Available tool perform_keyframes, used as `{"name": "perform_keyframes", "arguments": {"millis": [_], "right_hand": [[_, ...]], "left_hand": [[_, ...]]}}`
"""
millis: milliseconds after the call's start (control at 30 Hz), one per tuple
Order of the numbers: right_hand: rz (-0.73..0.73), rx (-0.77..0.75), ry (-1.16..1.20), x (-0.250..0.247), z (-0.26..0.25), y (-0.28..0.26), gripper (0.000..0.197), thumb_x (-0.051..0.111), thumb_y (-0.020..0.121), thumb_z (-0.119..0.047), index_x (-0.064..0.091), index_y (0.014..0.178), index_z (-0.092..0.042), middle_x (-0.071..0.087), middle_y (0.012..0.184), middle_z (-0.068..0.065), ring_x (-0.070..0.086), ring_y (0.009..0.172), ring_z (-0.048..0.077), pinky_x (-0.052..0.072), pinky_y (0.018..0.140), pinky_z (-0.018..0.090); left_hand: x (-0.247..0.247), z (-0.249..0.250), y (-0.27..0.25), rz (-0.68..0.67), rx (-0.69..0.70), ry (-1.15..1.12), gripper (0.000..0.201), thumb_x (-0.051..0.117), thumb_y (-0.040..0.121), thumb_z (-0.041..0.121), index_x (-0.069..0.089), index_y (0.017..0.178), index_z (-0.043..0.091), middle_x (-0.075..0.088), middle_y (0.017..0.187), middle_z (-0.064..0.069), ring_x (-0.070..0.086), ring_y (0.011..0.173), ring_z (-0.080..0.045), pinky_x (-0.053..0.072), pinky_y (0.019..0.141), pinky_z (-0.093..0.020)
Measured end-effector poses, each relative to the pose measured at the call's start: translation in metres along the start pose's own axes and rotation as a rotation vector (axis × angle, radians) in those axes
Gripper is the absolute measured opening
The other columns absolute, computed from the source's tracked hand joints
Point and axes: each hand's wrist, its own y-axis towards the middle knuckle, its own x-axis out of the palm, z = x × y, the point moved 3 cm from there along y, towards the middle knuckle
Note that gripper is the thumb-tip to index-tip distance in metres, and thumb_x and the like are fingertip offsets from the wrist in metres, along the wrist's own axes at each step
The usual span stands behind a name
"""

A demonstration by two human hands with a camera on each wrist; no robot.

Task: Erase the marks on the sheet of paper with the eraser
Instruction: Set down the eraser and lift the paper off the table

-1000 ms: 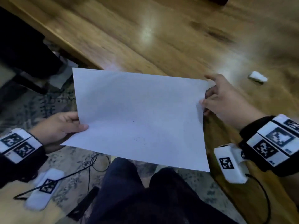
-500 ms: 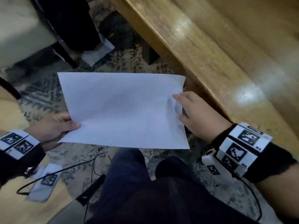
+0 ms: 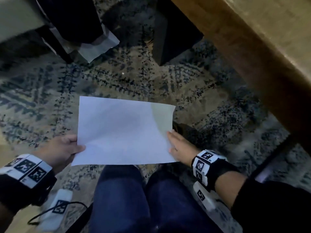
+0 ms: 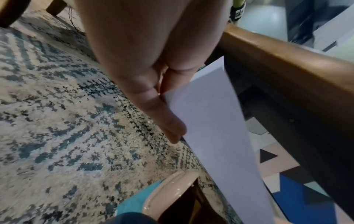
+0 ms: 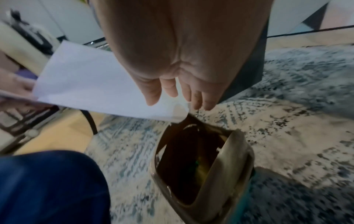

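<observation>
A white sheet of paper [image 3: 124,132] hangs level above the patterned rug, in front of my knees. No marks show on it from here. My left hand [image 3: 78,147] pinches its left edge, thumb on top and fingers beneath, as the left wrist view shows [image 4: 170,122]. My right hand [image 3: 174,140] lies at the sheet's right edge with straight fingers [image 5: 153,97] that touch the paper [image 5: 91,84] without gripping it. The eraser is not in any view.
A beige waste bin [image 5: 229,159] with a dark inside stands on the rug [image 3: 134,78] under the sheet's right corner. The wooden table edge [image 3: 252,47] runs along the upper right, with a dark leg [image 3: 175,36]. My blue-trousered legs [image 3: 121,199] are below.
The sheet has come off the table, down and over the rug. My right hand went from pinching the right edge to lying there with straight fingers. The left hand kept its hold.
</observation>
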Motion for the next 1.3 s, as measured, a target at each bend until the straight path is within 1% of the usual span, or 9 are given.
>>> {"name": "perform_keyframes", "arguments": {"millis": [233, 400, 567, 667, 800, 900, 1000, 1167, 1300], "right_hand": [[-0.050, -0.129, -0.192, 0.051, -0.009, 0.049, 0.074, 0.036, 0.099, -0.041, -0.010, 0.149, -0.012, -0.019, 0.157, 0.002, -0.017, 0.144, 0.012, -0.009, 0.117, 0.036], [0.020, -0.406, -0.178, 0.054, -0.048, 0.058, 0.071, 0.028, 0.100, -0.045, -0.018, 0.147, -0.018, -0.031, 0.151, -0.005, -0.029, 0.137, 0.004, -0.011, 0.118, 0.035], [-0.007, -0.633, -0.029, 0.063, -0.100, 0.042, 0.068, 0.013, 0.087, -0.057, -0.020, 0.139, -0.028, -0.029, 0.147, -0.013, -0.026, 0.138, 0.002, -0.017, 0.113, 0.024], [-0.059, -0.487, 0.055, 0.074, -0.071, 0.054, 0.065, 0.017, 0.094, -0.051, -0.014, 0.145, -0.026, -0.019, 0.154, -0.011, -0.021, 0.139, 0.001, -0.015, 0.115, 0.027], [0.013, 0.098, 0.014, 0.054, 0.002, 0.078, 0.063, 0.024, 0.102, -0.040, -0.008, 0.150, -0.014, -0.019, 0.157, 0.003, -0.016, 0.144, 0.014, -0.008, 0.118, 0.038], [0.030, -0.179, 0.072, 0.050, -0.030, 0.061, 0.069, 0.029, 0.100, -0.044, -0.011, 0.150, -0.018, -0.025, 0.155, -0.001, -0.024, 0.141, 0.010, -0.012, 0.117, 0.032], [-0.035, -0.509, 0.154, 0.069, -0.073, 0.044, 0.066, 0.030, 0.099, -0.041, -0.012, 0.147, -0.023, -0.019, 0.154, -0.008, -0.020, 0.142, 0.007, -0.011, 0.114, 0.021], [0.044, 0.123, 0.183, 0.059, 0.009, 0.080, 0.065, 0.032, 0.102, -0.036, -0.003, 0.151, -0.012, -0.018, 0.157, 0.003, -0.016, 0.145, 0.022, -0.006, 0.116, 0.032], [0.139, -0.237, 0.228, 0.038, -0.044, 0.056, 0.069, 0.033, 0.099, -0.044, -0.009, 0.150, -0.023, -0.026, 0.154, -0.007, -0.024, 0.141, 0.009, -0.009, 0.116, 0.034]], "left_hand": [[0.012, -0.007, 0.030, 0.028, -0.030, 0.108, 0.033, 0.035, 0.086, -0.017, 0.050, 0.114, -0.009, 0.058, 0.031, 0.005, 0.054, 0.030, -0.003, 0.041, 0.032, -0.011], [0.026, -0.007, 0.034, 0.075, -0.016, 0.061, 0.028, 0.043, 0.083, -0.016, 0.062, 0.093, 0.001, 0.069, 0.052, 0.004, 0.066, 0.060, -0.019, 0.052, 0.044, -0.016], [0.057, -0.002, 0.025, 0.059, 0.064, 0.041, 0.044, 0.042, 0.077, -0.020, 0.067, 0.080, 0.015, 0.069, 0.093, -0.027, 0.060, 0.082, -0.031, 0.050, 0.083, -0.052], [0.066, -0.004, 0.020, 0.056, 0.069, -0.019, 0.041, 0.042, 0.077, -0.018, 0.068, 0.079, 0.014, 0.075, 0.088, -0.013, 0.066, 0.081, -0.028, 0.055, 0.077, -0.045], [0.069, -0.003, 0.011, 0.088, 0.077, -0.011, 0.040, 0.045, 0.074, -0.017, 0.068, 0.079, 0.015, 0.072, 0.091, -0.016, 0.066, 0.091, -0.038, 0.048, 0.089, -0.060], [0.080, -0.001, 0.009, 0.084, 0.089, 0.010, 0.038, 0.045, 0.072, -0.020, 0.067, 0.074, 0.012, 0.069, 0.092, -0.028, 0.065, 0.086, -0.040, 0.049, 0.087, -0.055], [0.087, 0.002, 0.005, 0.053, 0.117, 0.031, 0.043, 0.046, 0.072, -0.021, 0.066, 0.083, 0.015, 0.071, 0.087, -0.019, 0.065, 0.088, -0.041, 0.052, 0.084, -0.057], [0.086, 0.012, -0.017, -0.116, 0.101, -0.117, 0.052, 0.034, 0.075, -0.027, 0.067, 0.088, 0.011, 0.076, 0.085, -0.003, 0.071, 0.077, -0.020, 0.059, 0.062, -0.027], [0.092, 0.015, -0.015, -0.155, 0.079, -0.094, 0.054, 0.033, 0.072, -0.029, 0.063, 0.099, 0.008, 0.071, 0.100, -0.012, 0.068, 0.090, -0.028, 0.058, 0.075, -0.039]]}}
